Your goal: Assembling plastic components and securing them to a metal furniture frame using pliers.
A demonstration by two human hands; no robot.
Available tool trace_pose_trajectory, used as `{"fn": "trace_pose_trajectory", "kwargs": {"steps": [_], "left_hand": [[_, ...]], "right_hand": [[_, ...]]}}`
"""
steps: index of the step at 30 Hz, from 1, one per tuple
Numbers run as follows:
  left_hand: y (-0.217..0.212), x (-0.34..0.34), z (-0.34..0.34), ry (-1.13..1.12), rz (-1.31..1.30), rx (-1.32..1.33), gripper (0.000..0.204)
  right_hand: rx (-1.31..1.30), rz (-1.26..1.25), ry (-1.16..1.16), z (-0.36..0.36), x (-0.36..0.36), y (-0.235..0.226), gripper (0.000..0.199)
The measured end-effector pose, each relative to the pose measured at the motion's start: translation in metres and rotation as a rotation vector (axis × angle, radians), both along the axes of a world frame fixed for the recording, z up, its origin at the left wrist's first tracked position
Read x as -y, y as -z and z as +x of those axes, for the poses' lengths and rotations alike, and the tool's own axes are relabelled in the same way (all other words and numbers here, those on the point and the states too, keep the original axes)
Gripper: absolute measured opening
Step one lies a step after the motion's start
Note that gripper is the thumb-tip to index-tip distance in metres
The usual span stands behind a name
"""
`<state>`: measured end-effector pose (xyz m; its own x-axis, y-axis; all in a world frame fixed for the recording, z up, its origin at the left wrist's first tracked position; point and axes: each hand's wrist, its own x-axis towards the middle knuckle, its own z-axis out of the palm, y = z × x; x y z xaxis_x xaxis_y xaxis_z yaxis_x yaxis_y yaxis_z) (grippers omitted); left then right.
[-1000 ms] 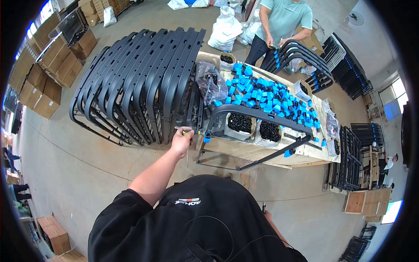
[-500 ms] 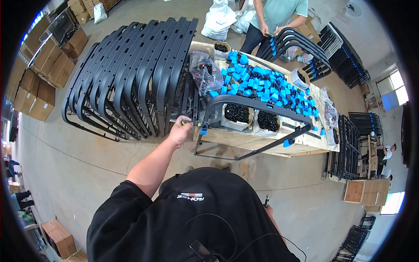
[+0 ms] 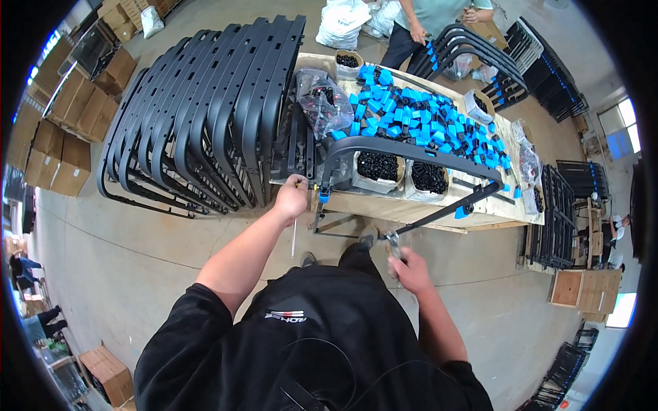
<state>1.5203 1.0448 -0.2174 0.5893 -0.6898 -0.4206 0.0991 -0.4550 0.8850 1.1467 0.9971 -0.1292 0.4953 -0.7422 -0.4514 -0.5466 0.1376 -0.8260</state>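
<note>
My left hand (image 3: 292,200) is closed around what looks like a screwdriver; its thin metal shaft (image 3: 295,236) hangs below the fist and a bit of yellow shows on top. The fist is beside the near left end of a black tubular frame (image 3: 411,147), which leans at the bench's front edge. A blue-and-black end piece (image 3: 324,194) sits on that end, and another blue piece (image 3: 464,212) is at its right. Low in front of the frame, my right hand (image 3: 411,268) grips a silver metal hand tool (image 3: 393,241), blurred, its exact kind unclear.
Blue and black plastic pieces (image 3: 418,113) cover the wooden bench (image 3: 411,211). Open bags of small black parts (image 3: 377,166) stand along its edge. Stacked black frames (image 3: 205,103) lean at the left. A co-worker (image 3: 439,20) stands across the bench beside more frames (image 3: 473,51).
My right hand has risen from low beside my body toward the frame, bringing the metal tool up. My left hand stays by the frame's end, its shaft now hanging more plainly in sight.
</note>
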Motion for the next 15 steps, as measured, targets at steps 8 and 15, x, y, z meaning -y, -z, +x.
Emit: {"fn": "trace_pose_trajectory", "kwargs": {"steps": [8, 15], "left_hand": [[-0.037, 0.015, -0.001, -0.026, 0.09, -0.267, 0.007], [-0.045, 0.017, -0.003, -0.035, 0.106, -0.374, 0.006]], "right_hand": [[0.126, 0.189, -0.137, 0.123, 0.048, 0.046, 0.018], [0.114, 0.324, -0.099, 0.175, 0.052, 0.089, 0.028]]}}
